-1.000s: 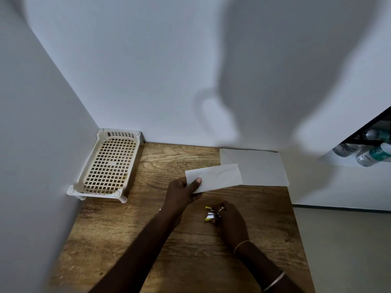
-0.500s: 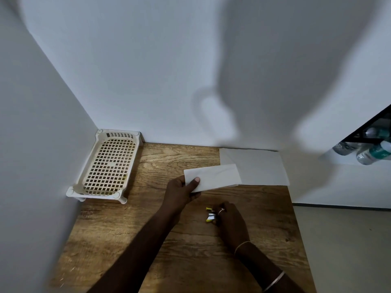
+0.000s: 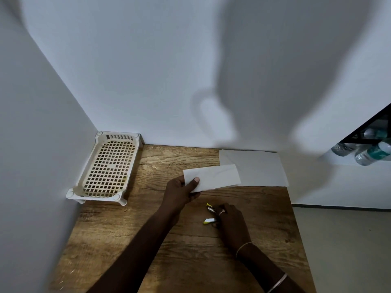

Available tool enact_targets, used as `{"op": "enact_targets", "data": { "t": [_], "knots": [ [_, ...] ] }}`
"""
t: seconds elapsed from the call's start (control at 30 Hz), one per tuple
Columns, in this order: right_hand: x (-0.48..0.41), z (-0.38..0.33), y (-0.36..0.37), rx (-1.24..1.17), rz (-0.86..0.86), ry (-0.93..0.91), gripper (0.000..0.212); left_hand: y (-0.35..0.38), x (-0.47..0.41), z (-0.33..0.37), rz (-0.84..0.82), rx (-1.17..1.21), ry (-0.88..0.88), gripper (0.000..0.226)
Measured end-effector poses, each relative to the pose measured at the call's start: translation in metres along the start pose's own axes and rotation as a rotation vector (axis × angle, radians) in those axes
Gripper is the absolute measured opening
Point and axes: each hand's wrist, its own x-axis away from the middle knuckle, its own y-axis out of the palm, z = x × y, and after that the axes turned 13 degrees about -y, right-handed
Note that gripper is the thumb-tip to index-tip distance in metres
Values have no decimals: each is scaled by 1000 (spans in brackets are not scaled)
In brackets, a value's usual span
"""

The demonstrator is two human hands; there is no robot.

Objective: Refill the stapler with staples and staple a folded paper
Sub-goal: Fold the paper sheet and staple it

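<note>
The right hand hides most of the stapler, only two tips showing; the thumb of the left hand covers a corner of the folded paper; bottles are cut off at far right.

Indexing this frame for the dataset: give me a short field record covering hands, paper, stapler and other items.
left hand: pinches the folded paper at its left end, thumb on top
right hand: grips the small yellow stapler on the table
stapler state: arms look spread apart; staples not visible
flat sheet: lies at the table's back edge, by the wall
lattice tray: cream, in the back-left corner
bottles: off the table, far right
</note>
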Motion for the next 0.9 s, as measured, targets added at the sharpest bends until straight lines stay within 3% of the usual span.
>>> {"op": "enact_targets", "data": {
  "t": [0.27, 0.4, 0.47, 0.53, 0.67, 0.73, 0.9],
  "knots": [
    [2, 1, 1, 13, 21, -14, 60, -2, 2, 2, -4, 15, 1, 30],
    [4, -2, -13, -81, 167, 1, 53, -6, 1, 3, 0, 15, 5, 30],
    [-1, -6, -31, -270, 311, 74, 33, -8, 1, 3, -2, 13, 14, 31],
    [-11, -13, -53, -617, 509, 232, 16, -9, -1, 5, -4, 19, 17, 32],
    [-41, -21, -92, -1312, 645, 588, 50, -13, -7, 8, -6, 33, 19, 31],
    [-51, -20, -102, -1414, 624, 599, 58, -16, -11, 9, 1, 35, 19, 31],
    [-65, -13, -97, -1243, 584, 526, 33, -24, -22, 10, 6, 12, -19, 31]
  ]
}}
